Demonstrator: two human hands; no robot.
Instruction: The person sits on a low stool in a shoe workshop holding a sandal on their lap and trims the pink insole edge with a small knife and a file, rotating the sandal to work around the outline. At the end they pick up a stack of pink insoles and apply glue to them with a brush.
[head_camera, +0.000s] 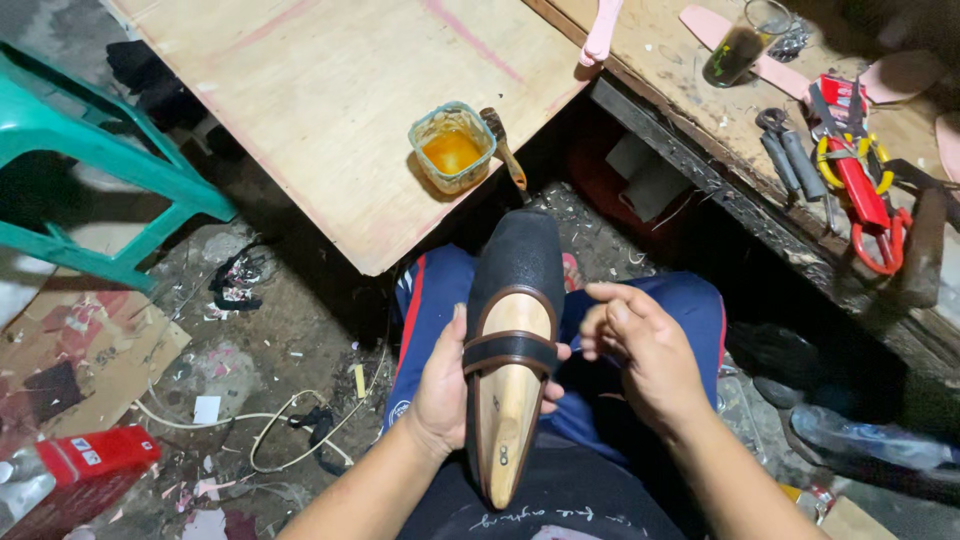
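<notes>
the left hand (440, 385) grips a black shoe (517, 300) from underneath and at its side, fingers wrapped round the middle where a dark strap (510, 350) crosses. the shoe sits on a pale wooden last (508, 400), whose heel end points back toward the body, and the toe points away from the hands. it is held over the lap, above blue trousers with a red stripe (420, 300).

the right hand (640, 350) is just beside the shoe, on its right, fingers curled in narrow with thumb and fingertips pinched together; whether it holds anything small cannot be told.

ahead of the hands, past the shoe's toe, the corner of a plywood board (330, 90) juts toward the lap, its edge close to the toe. near that edge stands a small clear tub (452, 147) with orange glue in it, and a brush (503, 150) lies just beside it, partly over the board's edge.

to the right of the right hand runs the dark edge of a workbench (700, 170), with open floor between it and the knee. on the bench, a glass (737, 47) holds dark liquid, and red-handled pliers (865, 195) lie among other tools.

left of the left hand the floor (250, 340) is littered with scraps and a white cord (270, 425); a green plastic stool (90, 150) stands well apart.
</notes>
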